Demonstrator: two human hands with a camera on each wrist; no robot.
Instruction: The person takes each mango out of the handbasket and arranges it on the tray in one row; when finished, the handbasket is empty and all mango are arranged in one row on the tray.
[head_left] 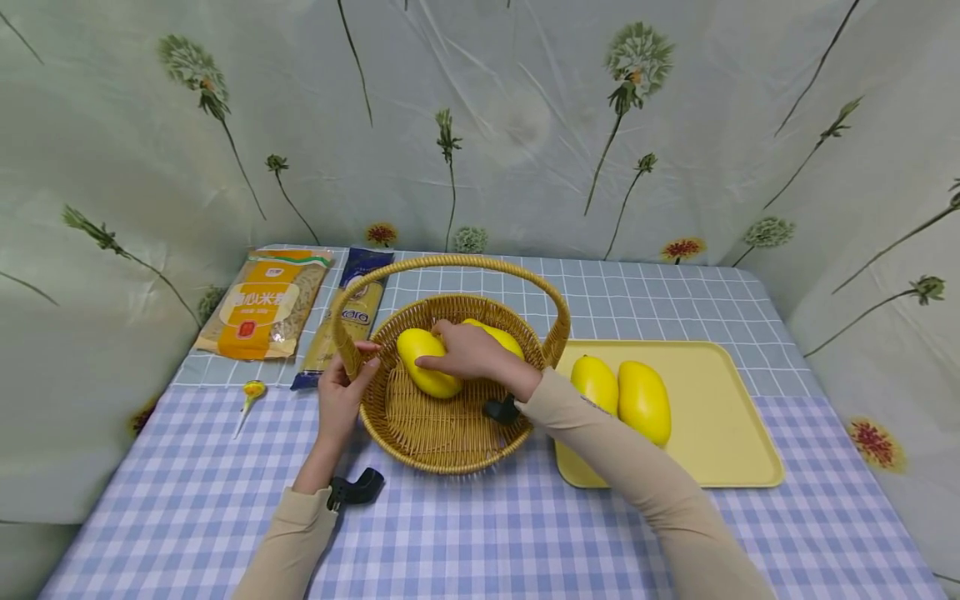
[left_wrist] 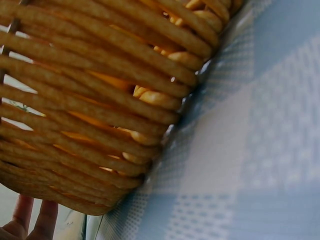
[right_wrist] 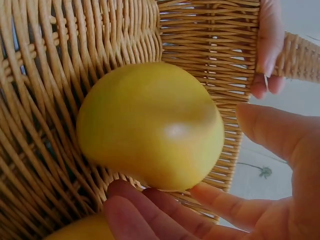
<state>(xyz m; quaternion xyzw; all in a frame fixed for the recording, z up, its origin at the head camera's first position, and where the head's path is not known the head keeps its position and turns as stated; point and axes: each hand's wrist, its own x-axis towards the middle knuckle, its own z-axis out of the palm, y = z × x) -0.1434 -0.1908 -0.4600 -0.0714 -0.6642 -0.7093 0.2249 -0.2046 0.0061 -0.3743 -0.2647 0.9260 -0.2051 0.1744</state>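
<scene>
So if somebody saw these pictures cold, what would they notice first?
Most likely the wicker basket, central in the head view, its tall handle arching above two yellow mangoes. The left hand grips its left side, and the right hand is at the left mango. Next, perhaps, two more mangoes on the yellow tray at right.

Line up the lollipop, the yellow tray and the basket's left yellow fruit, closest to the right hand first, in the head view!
1. Left yellow fruit: inside the basket, right at the right hand.
2. Yellow tray: right of the basket.
3. Lollipop: way over left, past the left hand.
</scene>
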